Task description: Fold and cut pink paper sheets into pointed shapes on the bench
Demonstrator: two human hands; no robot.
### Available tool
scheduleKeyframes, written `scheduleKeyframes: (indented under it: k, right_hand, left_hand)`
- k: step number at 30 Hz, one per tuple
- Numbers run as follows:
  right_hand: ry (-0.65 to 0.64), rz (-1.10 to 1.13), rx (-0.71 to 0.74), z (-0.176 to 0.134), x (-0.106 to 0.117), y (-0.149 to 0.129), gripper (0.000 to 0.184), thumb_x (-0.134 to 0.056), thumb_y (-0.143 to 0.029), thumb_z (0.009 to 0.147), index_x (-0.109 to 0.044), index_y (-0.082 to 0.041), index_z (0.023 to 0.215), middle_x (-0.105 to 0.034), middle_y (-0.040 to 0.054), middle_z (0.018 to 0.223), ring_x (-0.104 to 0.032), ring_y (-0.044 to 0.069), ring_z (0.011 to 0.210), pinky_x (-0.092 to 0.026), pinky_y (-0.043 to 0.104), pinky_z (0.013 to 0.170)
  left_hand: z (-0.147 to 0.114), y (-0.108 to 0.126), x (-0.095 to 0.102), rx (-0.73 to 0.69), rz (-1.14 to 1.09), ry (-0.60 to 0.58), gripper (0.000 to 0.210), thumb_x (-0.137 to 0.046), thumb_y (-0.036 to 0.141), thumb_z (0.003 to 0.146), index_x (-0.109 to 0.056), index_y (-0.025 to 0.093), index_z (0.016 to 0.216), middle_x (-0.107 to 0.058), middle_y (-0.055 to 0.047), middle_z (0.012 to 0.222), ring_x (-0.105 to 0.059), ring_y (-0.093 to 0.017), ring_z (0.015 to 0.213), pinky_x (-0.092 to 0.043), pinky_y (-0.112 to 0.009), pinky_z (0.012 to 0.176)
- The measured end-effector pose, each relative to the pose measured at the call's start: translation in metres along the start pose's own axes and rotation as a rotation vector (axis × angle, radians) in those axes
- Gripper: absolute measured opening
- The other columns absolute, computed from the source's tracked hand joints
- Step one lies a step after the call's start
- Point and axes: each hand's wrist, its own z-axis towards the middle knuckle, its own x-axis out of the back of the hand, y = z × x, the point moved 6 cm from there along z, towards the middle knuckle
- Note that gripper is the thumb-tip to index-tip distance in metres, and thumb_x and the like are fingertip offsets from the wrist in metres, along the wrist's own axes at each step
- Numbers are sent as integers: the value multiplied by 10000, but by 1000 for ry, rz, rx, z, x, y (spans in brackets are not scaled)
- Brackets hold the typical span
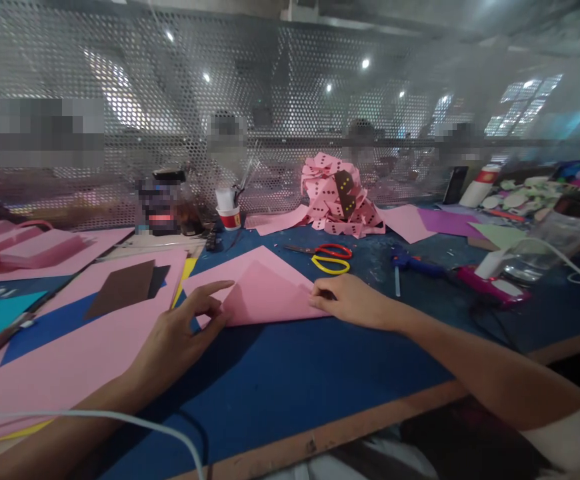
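A pink sheet of paper point(270, 290) lies on the blue tabletop, its near part folded up into a flap over the rest, the fold facing me. My left hand point(190, 320) is at the left end of the fold, thumb and curled fingers closed on the paper's edge, index finger stretched over it. At the right end, my right hand point(340, 300) pinches the paper between thumb and bent fingers. Just beyond the sheet lie scissors point(330, 257) with one red and one yellow handle loop, blades pointing left.
Pink sheets point(95, 360) with blue and brown pieces lie left. A pile of dotted pink paper pieces point(335, 197) stands behind, beside a paper cup point(229, 210). Rightward are a blue glue gun point(417, 262), a magenta tool point(493, 287) and a clear jar point(535, 257). A white cable point(120, 415) crosses the foreground.
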Motion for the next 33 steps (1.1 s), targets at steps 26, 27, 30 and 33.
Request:
scheduleKeyframes:
  k: [26,27,30,33]
  right_hand:
    - [-48,-46,-165,2,4,12,300,-537,-489,938,-681,-237,1012,-720,-6,830,-607,154,707,-288,260,609]
    - [-47,-54,-170,2,5,12,304,-538,-487,937,-682,-240,1040,-721,-4,829,-609,156,705,-288,263,608]
    - [-31,-79,-165,2,6,13,326,-539,-476,936,-663,-241,1125,-721,2,827,-613,166,704,-288,269,607]
    - [-16,-100,-153,2,5,13,352,-551,-475,928,-628,-243,1182,-723,2,844,-621,174,714,-288,268,608]
  left_hand:
    - [10,54,-62,-479,376,-478,594,-406,495,1031,-217,335,1572,-288,10,1634,-264,-243,1507,-167,-541,1242]
    - [11,54,-63,-473,370,-482,595,-406,499,1030,-223,331,1570,-288,7,1635,-263,-244,1507,-165,-540,1242]
    - [12,53,-65,-451,343,-487,586,-405,491,1032,-227,332,1567,-295,2,1634,-281,-240,1501,-165,-534,1244]
    - [11,54,-64,-438,308,-485,594,-410,485,1032,-211,320,1567,-311,-12,1630,-281,-228,1501,-161,-525,1249]
